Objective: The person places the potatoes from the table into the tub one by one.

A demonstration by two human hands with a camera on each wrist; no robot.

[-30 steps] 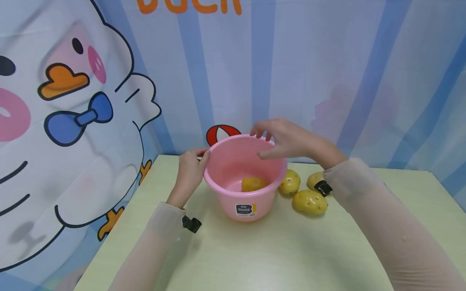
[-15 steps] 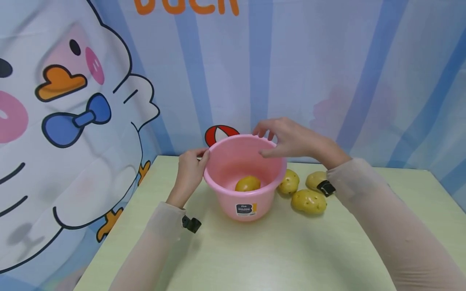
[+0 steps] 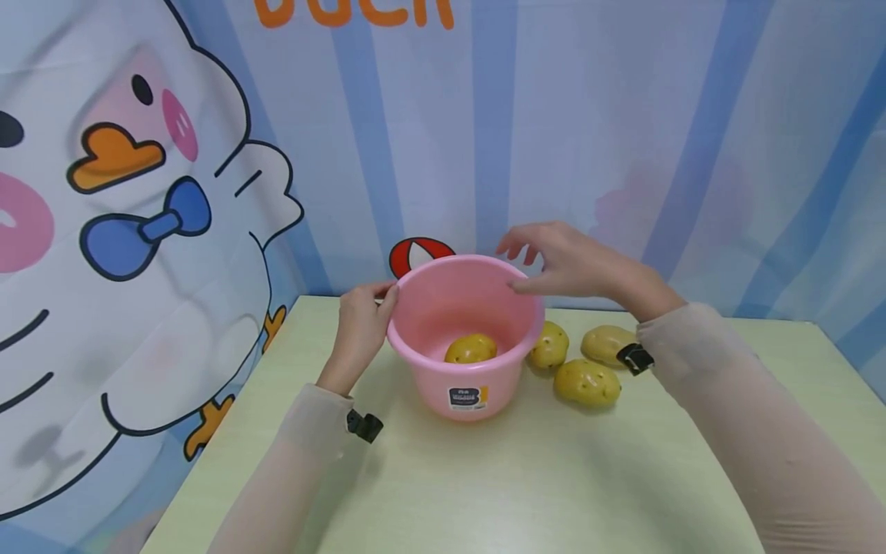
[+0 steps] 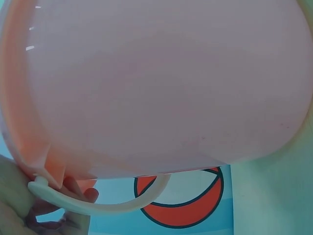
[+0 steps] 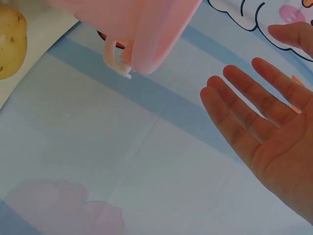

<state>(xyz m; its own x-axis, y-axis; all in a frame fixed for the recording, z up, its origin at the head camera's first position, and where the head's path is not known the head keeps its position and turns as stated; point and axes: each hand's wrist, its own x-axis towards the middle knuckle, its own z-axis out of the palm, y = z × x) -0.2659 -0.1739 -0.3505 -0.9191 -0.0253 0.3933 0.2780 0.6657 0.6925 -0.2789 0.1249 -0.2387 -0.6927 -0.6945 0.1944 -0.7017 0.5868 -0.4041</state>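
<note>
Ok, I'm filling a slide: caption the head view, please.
Left hand grips a bucket holding one potato, right hand hovers close by, three more potatoes on the table.

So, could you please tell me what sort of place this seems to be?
Probably a small staged setup indoors: a pale table holding a pink bucket and potatoes, with a duck-print cloth hung behind it.

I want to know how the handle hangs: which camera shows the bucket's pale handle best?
The left wrist view: it shows the longest stretch of the pale handle, curving from the rim beside the left hand behind the bucket. The right wrist view shows a short hooked piece; I cannot make it out in the head view.
</note>
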